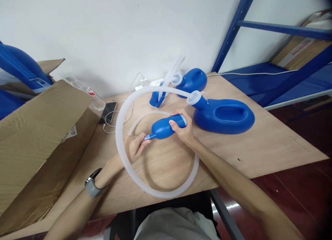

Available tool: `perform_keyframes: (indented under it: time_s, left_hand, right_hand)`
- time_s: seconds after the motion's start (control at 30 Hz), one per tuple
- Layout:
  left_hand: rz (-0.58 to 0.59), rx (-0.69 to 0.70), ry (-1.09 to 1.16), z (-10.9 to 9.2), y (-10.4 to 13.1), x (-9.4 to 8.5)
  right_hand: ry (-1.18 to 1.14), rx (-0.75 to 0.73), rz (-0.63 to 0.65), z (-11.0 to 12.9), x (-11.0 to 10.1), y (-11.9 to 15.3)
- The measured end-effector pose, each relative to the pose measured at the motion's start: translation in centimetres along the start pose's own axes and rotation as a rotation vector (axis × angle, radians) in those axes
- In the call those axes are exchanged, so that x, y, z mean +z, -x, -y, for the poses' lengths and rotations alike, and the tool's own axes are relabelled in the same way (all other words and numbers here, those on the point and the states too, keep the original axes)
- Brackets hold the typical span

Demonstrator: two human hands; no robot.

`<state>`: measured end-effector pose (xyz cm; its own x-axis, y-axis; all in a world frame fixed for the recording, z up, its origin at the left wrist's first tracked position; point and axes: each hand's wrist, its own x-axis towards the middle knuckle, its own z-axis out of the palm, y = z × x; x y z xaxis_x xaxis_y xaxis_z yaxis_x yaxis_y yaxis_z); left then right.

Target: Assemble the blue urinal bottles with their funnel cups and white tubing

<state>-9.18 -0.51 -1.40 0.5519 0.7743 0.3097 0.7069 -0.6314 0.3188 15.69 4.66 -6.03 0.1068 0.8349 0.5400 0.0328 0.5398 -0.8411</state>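
My right hand [183,126] is wrapped round a blue bulb-shaped piece [163,128] with a pale rim at its right end. At its narrow left tip, my left hand [137,145] pinches the end of the translucent tube [119,129], where tip and tube meet. The tube loops widely around both hands and over the table, and runs up to the white cap [194,97] of a large blue bottle [224,116] lying on its side, with a handle opening. How far the tip sits in the tube is hidden by my left fingers.
An open cardboard box [38,139] with blue items stands at the left. Behind are a plastic bottle [95,100], a phone [108,112] with cable, a power strip [155,82], a second blue bottle [194,80] and a blue piece [154,100]. Blue shelving [280,28] rises at the right.
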Motion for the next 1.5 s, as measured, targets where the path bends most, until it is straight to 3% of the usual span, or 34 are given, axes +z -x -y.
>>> perform_keyframes:
  time_s: [0.17,0.43,0.7,0.83,1.03,1.27,1.5]
  left_hand:
    - [0.104,-0.074,0.143,-0.2,-0.8,-0.7]
    - [0.213,-0.088,0.187,-0.7,-1.6,-1.7]
    - [0.301,-0.118,0.389,1.2,-1.3,-2.8]
    - [0.319,-0.042,0.256,0.9,-2.1,-2.6]
    - [0.307,0.008,0.036,-0.2,-2.7,-1.9]
    - [0.279,0.009,-0.261,0.1,-2.3,-1.1]
    - [0.228,0.016,-0.415,0.1,-2.7,0.6]
  right_hand:
    - [-0.05,-0.045,-0.011,-1.0,-0.2,0.4]
    - [-0.039,0.054,0.014,-1.0,-0.3,-0.5]
    - [-0.141,0.142,-0.026,-1.5,-0.7,-1.3]
    - [-0.12,0.122,0.015,-1.2,-0.5,-1.0]
    - [-0.077,0.061,-0.045,-1.2,-0.4,-0.3]
    - [-0.03,0.048,-0.074,-0.8,-0.1,0.0]
    - [0.014,0.088,-0.096,-0.8,0.1,-0.4]
